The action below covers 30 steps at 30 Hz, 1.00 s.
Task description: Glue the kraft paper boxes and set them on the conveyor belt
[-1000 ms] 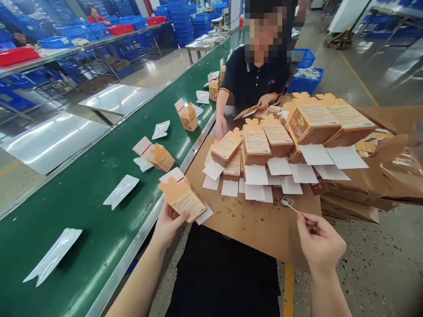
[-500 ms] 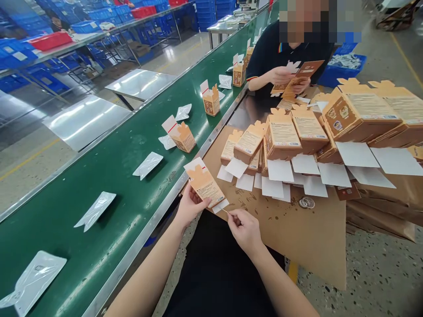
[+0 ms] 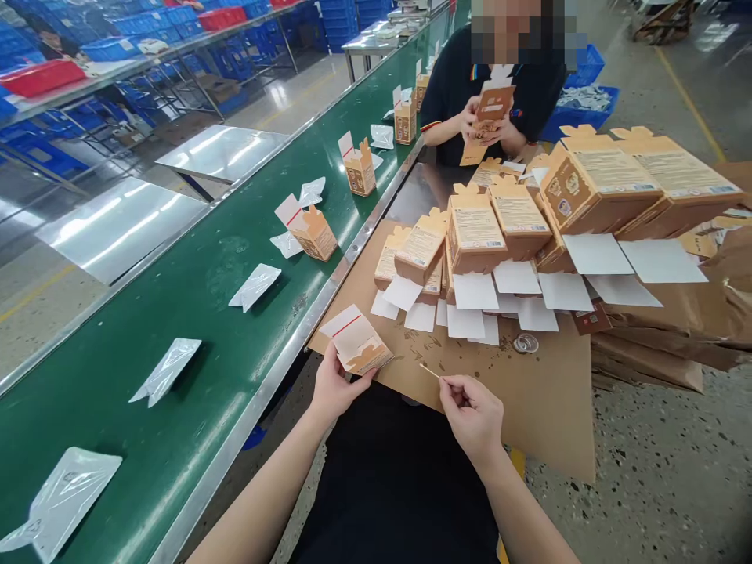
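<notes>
My left hand (image 3: 332, 385) grips a small tan carton (image 3: 359, 345) with a white flap and a red stripe, held low over the edge of a brown cardboard sheet (image 3: 529, 399). My right hand (image 3: 473, 413) pinches a thin stick (image 3: 429, 370) whose tip points toward the carton, a short way from it. Beyond them lie several folded tan cartons (image 3: 470, 243) with white flaps hanging out. A small shiny tape roll (image 3: 526, 343) rests on the sheet just below those flaps.
A green conveyor belt (image 3: 193, 329) runs along my left, carrying clear pouches (image 3: 165, 373) and upright cartons (image 3: 311, 231). A person in a dark shirt (image 3: 529, 102) across from me folds a carton. Blue crates stand at the back, and larger cartons (image 3: 605, 184) are stacked on the right.
My left hand has tipped the carton over, so the white flap with its red stripe now faces up. My right hand has drawn back to the right with the stick.
</notes>
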{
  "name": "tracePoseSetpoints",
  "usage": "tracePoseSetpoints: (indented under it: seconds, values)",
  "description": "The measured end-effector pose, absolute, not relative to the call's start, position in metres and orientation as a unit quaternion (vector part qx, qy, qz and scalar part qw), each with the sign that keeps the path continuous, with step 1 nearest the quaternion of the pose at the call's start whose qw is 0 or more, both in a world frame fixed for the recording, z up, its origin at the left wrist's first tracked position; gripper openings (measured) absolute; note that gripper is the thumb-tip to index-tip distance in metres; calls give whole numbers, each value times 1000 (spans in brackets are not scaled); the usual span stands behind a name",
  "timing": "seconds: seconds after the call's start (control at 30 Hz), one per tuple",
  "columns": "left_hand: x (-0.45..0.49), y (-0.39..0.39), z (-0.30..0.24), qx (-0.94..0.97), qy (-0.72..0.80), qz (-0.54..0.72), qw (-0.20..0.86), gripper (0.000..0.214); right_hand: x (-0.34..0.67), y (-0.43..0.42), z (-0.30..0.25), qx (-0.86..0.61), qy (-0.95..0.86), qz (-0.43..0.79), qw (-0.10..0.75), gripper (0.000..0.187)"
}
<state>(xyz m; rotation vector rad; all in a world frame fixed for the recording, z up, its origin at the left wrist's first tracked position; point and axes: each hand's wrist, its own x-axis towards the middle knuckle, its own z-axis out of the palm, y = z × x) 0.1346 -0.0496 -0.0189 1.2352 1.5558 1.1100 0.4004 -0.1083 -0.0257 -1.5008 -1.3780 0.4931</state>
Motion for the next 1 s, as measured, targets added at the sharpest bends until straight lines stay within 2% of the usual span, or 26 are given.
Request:
tracePoseSetpoints:
  seconds: [0.17,0.37,0.47,0.67,0.87,1.0]
  values:
    - [137,-52,-16,532,644,386,391,69,405,-115,-18,-611,-563,201,518,29]
    - [144,-49,-8,571,627,382,368,61,394,-110,-9,-580,-580,197,538,25]
    - [116,-47,-4,544,660,407,320,68,394,-110,-5,-570,-584,196,544,26]
    - [3,-30,1,371,766,489,191,87,412,-118,-6,-601,-571,178,530,31]
    - [-33,-5,-1,320,768,512,214,82,425,-116,-2,-602,-572,161,533,37]
    - [-15,-25,-14,340,742,575,49,87,452,-128,1,-622,-554,104,544,32]
